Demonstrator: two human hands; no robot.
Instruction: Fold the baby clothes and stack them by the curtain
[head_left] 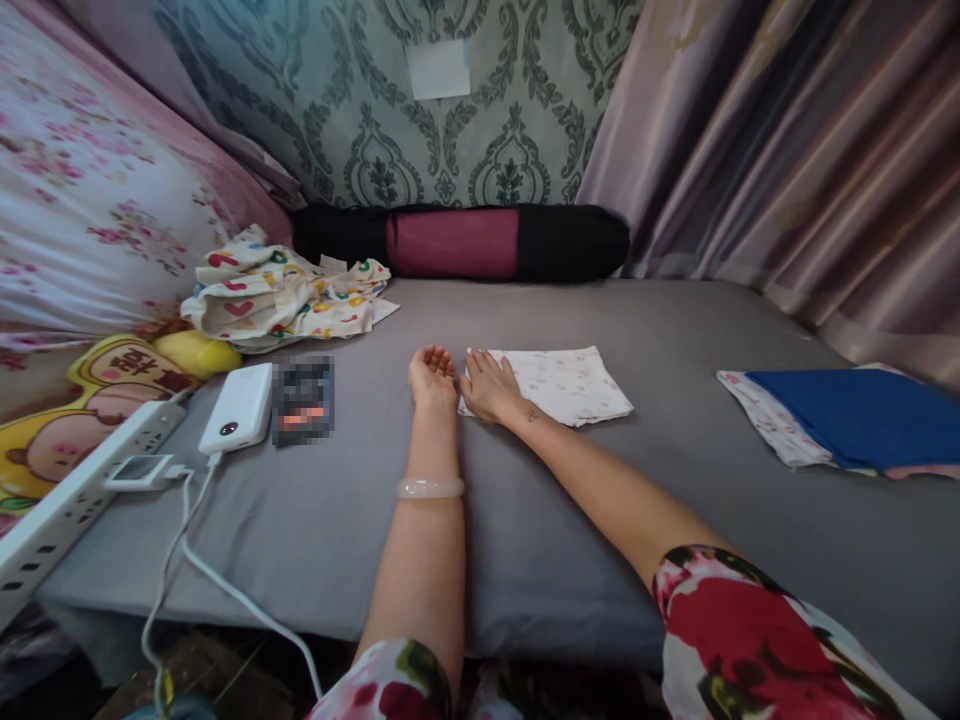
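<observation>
A white cloth (566, 385) with a small faint print lies folded into a flat rectangle on the grey sheet. My right hand (491, 385) rests palm down on its left end, fingers stretched out. Just left of the cloth's edge is my left hand (433, 375), turned palm up with its fingers loosely curled and nothing seen in them. A pale bangle (430, 488) circles my left forearm. Whether the left hand touches the cloth's edge I cannot tell.
At the right lies a stack with a blue folded cloth (847, 415) on top. Crumpled patterned fabric (281, 295) sits back left. Nearer are a white power bank (238, 405), a power strip (90, 500) and cables. A black-and-maroon bolster (450, 242) lines the wall.
</observation>
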